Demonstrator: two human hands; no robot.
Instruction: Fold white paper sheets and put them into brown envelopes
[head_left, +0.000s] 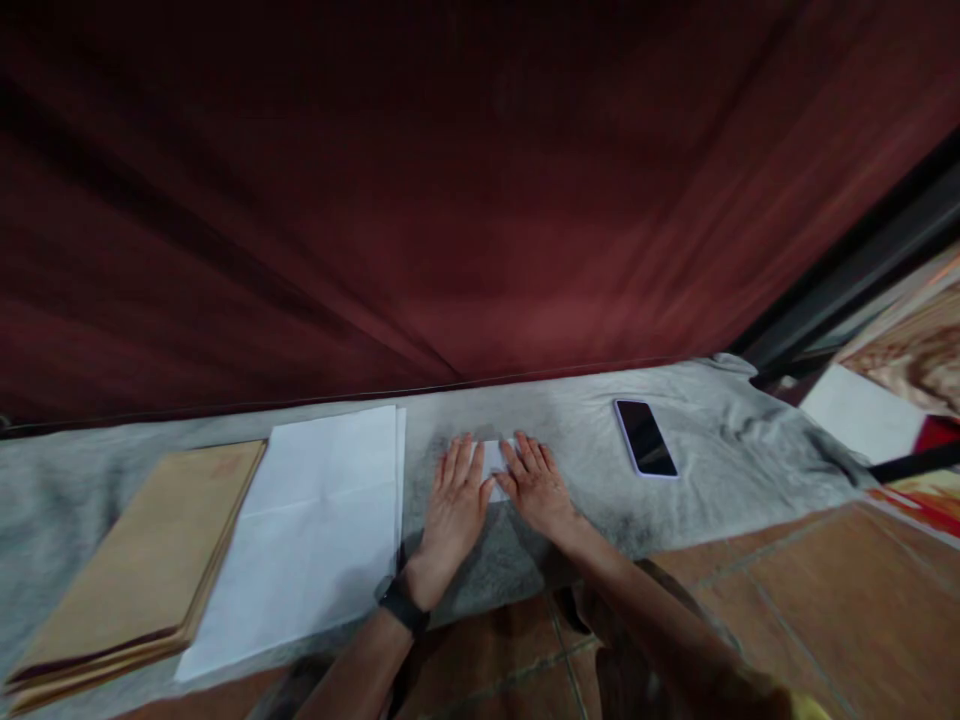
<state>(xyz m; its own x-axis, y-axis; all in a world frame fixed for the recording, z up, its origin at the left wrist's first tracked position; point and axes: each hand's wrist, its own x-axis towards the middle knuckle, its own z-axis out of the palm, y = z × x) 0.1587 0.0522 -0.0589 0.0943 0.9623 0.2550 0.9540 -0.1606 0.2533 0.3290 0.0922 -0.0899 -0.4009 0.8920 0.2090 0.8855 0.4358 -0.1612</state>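
A small white folded paper [493,462] lies on the grey cloth [577,420] in front of me. My left hand [454,497] rests flat on its left part, fingers stretched out and pointing away. On its right part lies my right hand [537,484], also flat with the fingers extended. Both thumbs almost meet over the paper's near middle. Much of the paper is hidden under the two palms, so how it is folded cannot be made out.
Left of my hands lie large white paper sheets [322,530] with fold creases. Beyond them is a stack of brown envelopes [142,550]. A phone [646,438] in a lilac case lies to the right. A dark red curtain [465,250] hangs behind the cloth.
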